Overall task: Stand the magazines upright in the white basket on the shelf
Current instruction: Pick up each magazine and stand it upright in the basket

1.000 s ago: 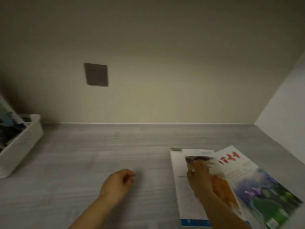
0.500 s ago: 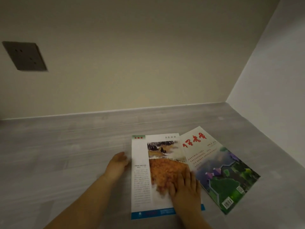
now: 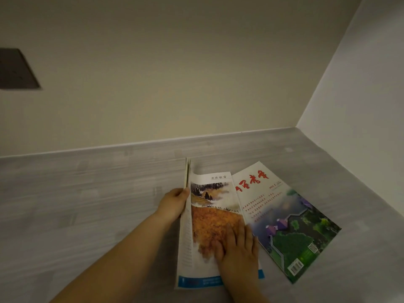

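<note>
Lifting the left edge of the top magazine (image 3: 215, 217) off the shelf (image 3: 87, 193) with left hand (image 3: 175, 203) gripping, right hand (image 3: 237, 248) pressing flat and unclenched, second magazine (image 3: 288, 217) lying beneath; neither yet in the basket, itself out of view.

Dark wall socket plate (image 3: 16, 69) at far left, beige back wall (image 3: 175, 73), white side wall (image 3: 360, 95)

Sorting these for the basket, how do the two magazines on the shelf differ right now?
The orange-landscape magazine has its left edge lifted by the left hand, right hand pressing it; the red-titled green-cover magazine lies flat, untouched, angled, partly underneath. Both rest on the grey shelf.
</note>
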